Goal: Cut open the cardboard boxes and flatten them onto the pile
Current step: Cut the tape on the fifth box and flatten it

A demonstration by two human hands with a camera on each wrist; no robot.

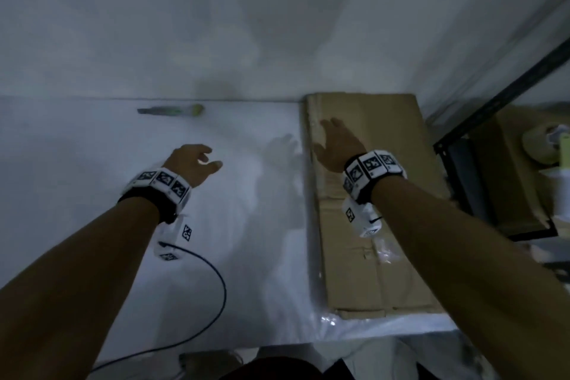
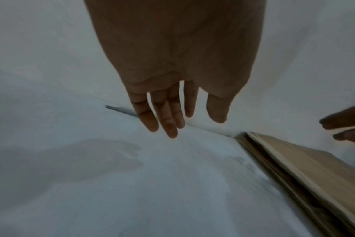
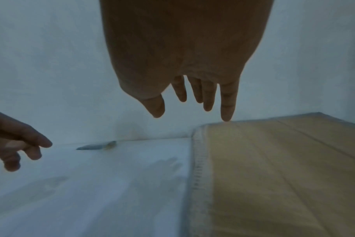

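Note:
A pile of flattened brown cardboard (image 1: 376, 194) lies along the right side of the white table (image 1: 92, 163). The stacked edges of the pile (image 2: 306, 170) show in the left wrist view, its top sheet (image 3: 284, 168) in the right wrist view. My right hand (image 1: 336, 140) hovers above the pile's far left part, fingers straight and empty (image 3: 192, 102). My left hand (image 1: 197, 160) is over the bare table left of the pile, fingers relaxed, holding nothing (image 2: 172, 115). A box cutter (image 1: 171, 110) with a green end lies by the far wall, beyond my left hand.
A black cable (image 1: 212, 296) curves over the near table. A dark metal shelf frame (image 1: 493, 108) stands at the right with a cardboard box (image 1: 509, 170) and a tape roll (image 1: 543, 145) on it. The white wall (image 1: 277, 25) closes the table's far side.

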